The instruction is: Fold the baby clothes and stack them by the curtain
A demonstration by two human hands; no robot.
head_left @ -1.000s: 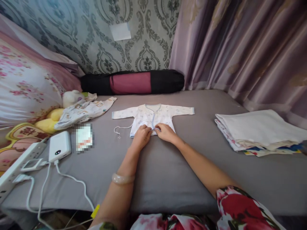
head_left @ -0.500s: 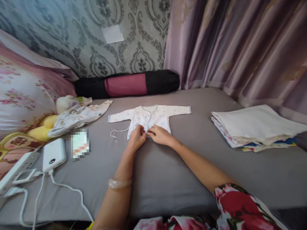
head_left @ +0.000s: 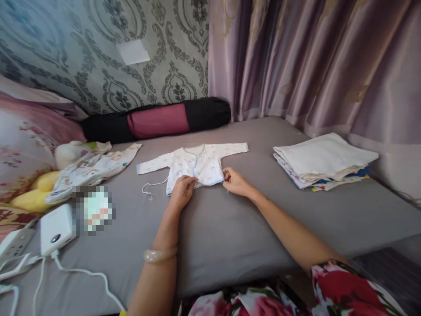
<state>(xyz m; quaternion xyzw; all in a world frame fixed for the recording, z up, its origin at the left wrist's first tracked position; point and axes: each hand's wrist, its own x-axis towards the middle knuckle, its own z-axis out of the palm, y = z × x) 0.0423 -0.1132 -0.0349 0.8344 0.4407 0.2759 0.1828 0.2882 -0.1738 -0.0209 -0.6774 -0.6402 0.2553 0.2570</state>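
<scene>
Baby shirt under left hand: we bend fingers over its mid-hem; grip unclear.
Right hand: we curl fingers nearly together at its right corner; hold unclear.
Bed: beneath it; folded cloths rightward.

A: What lettering can be read?
B: None. The pale-green rectangular item with reddish marks is masked by pixelation.
A: And on the white plastic power bank with rounded corners?
B: A small dark oval panel is borne on its front; no figure can be made out there.
A: On the white rectangular paper sheet on the grey patterned wall?
B: No writing can be discerned.
</scene>
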